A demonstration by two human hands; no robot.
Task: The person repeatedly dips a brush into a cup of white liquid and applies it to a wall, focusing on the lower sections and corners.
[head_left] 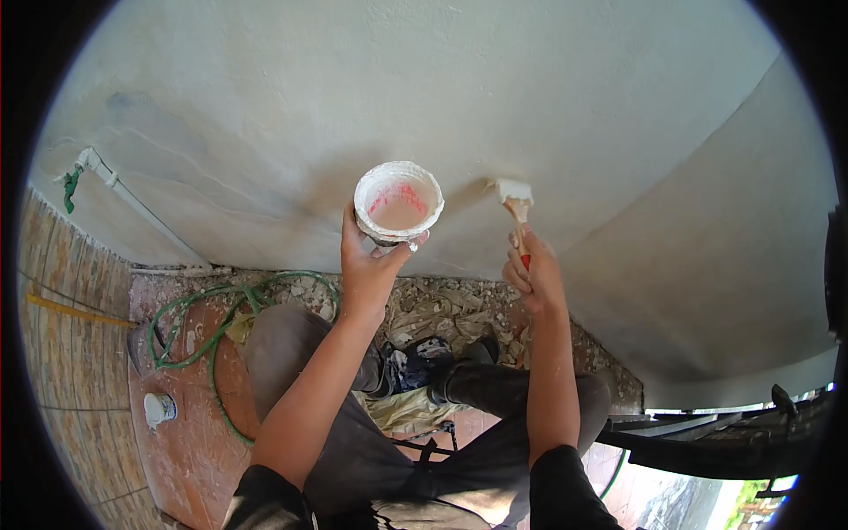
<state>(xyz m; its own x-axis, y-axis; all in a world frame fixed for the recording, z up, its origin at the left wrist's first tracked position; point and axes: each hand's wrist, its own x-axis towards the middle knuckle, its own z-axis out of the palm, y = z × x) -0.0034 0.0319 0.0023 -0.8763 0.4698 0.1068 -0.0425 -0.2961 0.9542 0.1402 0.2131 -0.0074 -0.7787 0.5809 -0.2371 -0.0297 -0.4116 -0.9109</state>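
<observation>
My left hand [375, 256] is wrapped round a paint tub [398, 203], its rim caked white and its inside streaked with pink. Pale liquid shows at the bottom of the tub. To its right, my right hand [534, 269] grips a paintbrush [518, 208] by its wooden handle, which has a red part near the fingers. The bristles are coated white and point up at the pale wall [565, 97], overlapping it in this view. White smears mark the fingers of my left hand.
A white pipe with a green tap [71, 190] runs along the wall at left. A green hose [216, 327] coils on the floor beside my knee. A small white tub [160, 409] lies at lower left. Crumpled sheeting [442, 314] and rubble line the wall's foot. Dark metal bars [707, 442] stand at right.
</observation>
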